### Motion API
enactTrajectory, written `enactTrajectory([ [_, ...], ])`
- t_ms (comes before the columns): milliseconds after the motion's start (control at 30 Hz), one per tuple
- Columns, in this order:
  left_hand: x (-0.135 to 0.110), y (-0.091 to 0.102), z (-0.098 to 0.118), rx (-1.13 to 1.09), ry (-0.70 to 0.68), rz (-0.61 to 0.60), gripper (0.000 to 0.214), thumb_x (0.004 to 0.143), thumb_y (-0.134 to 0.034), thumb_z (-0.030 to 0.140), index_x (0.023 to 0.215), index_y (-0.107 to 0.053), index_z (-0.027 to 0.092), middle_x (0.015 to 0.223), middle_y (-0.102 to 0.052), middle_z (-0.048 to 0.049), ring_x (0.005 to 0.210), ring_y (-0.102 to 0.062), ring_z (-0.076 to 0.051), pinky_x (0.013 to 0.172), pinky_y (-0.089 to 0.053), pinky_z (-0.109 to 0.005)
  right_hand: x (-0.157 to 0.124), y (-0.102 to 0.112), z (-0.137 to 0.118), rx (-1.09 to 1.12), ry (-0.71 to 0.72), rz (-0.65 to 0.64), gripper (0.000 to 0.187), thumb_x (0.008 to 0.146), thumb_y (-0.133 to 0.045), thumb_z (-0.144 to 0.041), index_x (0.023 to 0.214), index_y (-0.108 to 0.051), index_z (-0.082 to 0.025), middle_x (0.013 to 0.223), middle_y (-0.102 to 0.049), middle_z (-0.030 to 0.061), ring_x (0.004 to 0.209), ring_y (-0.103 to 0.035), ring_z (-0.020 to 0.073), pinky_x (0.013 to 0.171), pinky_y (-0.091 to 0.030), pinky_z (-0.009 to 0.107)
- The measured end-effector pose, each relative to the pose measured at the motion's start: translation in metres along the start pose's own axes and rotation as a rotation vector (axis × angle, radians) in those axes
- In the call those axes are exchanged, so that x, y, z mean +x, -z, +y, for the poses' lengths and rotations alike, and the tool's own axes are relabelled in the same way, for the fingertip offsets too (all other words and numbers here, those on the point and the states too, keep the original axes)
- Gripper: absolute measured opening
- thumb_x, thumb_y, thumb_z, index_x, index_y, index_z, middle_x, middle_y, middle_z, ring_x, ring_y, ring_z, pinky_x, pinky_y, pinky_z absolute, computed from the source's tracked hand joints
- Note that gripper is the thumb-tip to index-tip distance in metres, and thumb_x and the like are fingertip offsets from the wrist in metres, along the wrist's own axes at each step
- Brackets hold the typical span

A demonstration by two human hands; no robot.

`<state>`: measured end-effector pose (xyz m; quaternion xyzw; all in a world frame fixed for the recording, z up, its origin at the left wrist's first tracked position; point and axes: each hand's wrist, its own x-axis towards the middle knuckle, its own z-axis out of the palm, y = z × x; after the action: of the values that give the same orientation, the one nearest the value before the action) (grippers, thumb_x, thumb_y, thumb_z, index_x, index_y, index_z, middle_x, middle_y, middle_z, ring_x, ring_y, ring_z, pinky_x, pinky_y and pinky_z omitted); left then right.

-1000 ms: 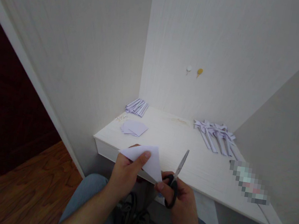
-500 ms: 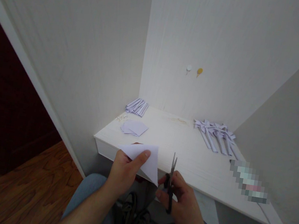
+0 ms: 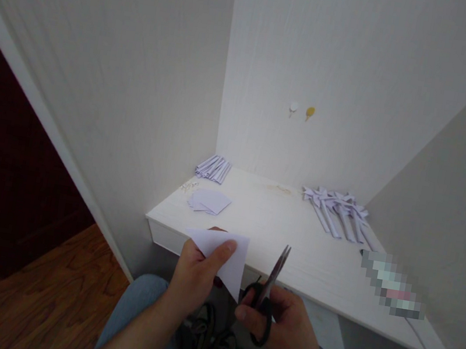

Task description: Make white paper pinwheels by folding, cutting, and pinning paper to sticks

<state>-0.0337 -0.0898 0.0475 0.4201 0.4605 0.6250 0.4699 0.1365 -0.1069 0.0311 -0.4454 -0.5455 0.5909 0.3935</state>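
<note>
The left hand (image 3: pixel 194 274), thumb pressed on top, grips a white paper sheet (image 3: pixel 237 263) near the front edge of the tabletop (image 3: pixel 261 217), while the right hand (image 3: pixel 287 320), fingers curled, holds black-handled scissors (image 3: pixel 273 278) pointing away, with paper squares (image 3: pixel 213 200) and rolled paper sticks (image 3: pixel 215 169) lying beyond.

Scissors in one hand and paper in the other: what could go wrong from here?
The scissors sit in the right hand with their blades slightly apart, so a careless turn might nick skin or the paper.

That paper is pinched under the left hand's thumb, its lower corner pointing down, so it could bend or slip.

The loose paper squares overlap on the table, where a passing sleeve or hand might scatter them.
</note>
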Motion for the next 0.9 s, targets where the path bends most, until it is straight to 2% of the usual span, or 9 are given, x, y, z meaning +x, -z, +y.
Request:
enactTrajectory([
  [133,-0.001,0.0,0.002,0.004,-0.004,-0.028,0.032,0.082,-0.074,0.046,0.078,-0.068,0.015,0.061,-0.06,0.0012,0.053,-0.052,-0.011,0.049,-0.042,-0.021,0.001,-0.001,-0.003,0.013,-0.042,0.011,0.02,0.059,-0.088,-0.028,0.071,-0.076,-0.018,0.066,-0.07,0.0004,0.06,-0.059,0.0159,0.056,-0.045,0.025],
  [267,-0.001,0.001,0.001,0.017,-0.005,-0.013,0.033,0.082,-0.075,0.047,0.079,-0.07,0.014,0.062,-0.064,-0.0002,0.053,-0.055,-0.012,0.05,-0.045,-0.022,0.001,0.003,-0.001,-0.048,-0.068,-0.032,0.021,0.06,-0.088,-0.031,0.07,-0.075,-0.018,0.062,-0.068,0.0007,0.058,-0.057,0.0158,0.054,-0.043,0.025],
  [433,0.0,-0.001,0.001,-0.006,-0.014,0.015,0.032,0.079,-0.077,0.045,0.08,-0.074,0.013,0.072,-0.073,-0.0056,0.064,-0.064,-0.017,0.057,-0.051,-0.025,0.002,0.001,-0.001,-0.012,0.053,-0.004,0.033,0.069,-0.083,-0.045,0.065,-0.064,-0.018,0.06,-0.058,-0.0006,0.059,-0.048,0.014,0.054,-0.039,0.025],
  [600,-0.001,-0.005,0.004,-0.013,-0.018,0.012,0.032,0.078,-0.078,0.044,0.076,-0.073,0.013,0.069,-0.071,-0.0041,0.059,-0.061,-0.015,0.053,-0.048,-0.024,0.003,-0.008,0.002,-0.004,0.116,-0.037,0.036,0.074,-0.077,-0.05,0.071,-0.058,-0.02,0.067,-0.056,0.0002,0.066,-0.05,0.0169,0.058,-0.042,0.027],
  [733,-0.004,-0.007,0.004,-0.008,-0.021,0.007,0.03,0.077,-0.078,0.042,0.072,-0.07,0.014,0.062,-0.064,-0.0006,0.055,-0.055,-0.012,0.051,-0.044,-0.022,0.002,-0.014,0.004,-0.057,0.104,-0.016,0.034,0.073,-0.078,-0.046,0.068,-0.054,-0.022,0.061,-0.049,-0.0022,0.072,-0.055,0.0208,0.066,-0.046,0.03],
  [900,-0.005,-0.008,0.002,0.011,-0.015,-0.007,0.027,0.079,-0.076,0.039,0.073,-0.07,0.014,0.065,-0.065,-0.001,0.058,-0.056,-0.012,0.053,-0.043,-0.021,0.003,-0.017,0.002,-0.061,0.092,0.0,0.035,0.071,-0.079,-0.043,0.066,-0.051,-0.023,0.06,-0.048,-0.0033,0.078,-0.059,0.0238,0.08,-0.05,0.036],
])
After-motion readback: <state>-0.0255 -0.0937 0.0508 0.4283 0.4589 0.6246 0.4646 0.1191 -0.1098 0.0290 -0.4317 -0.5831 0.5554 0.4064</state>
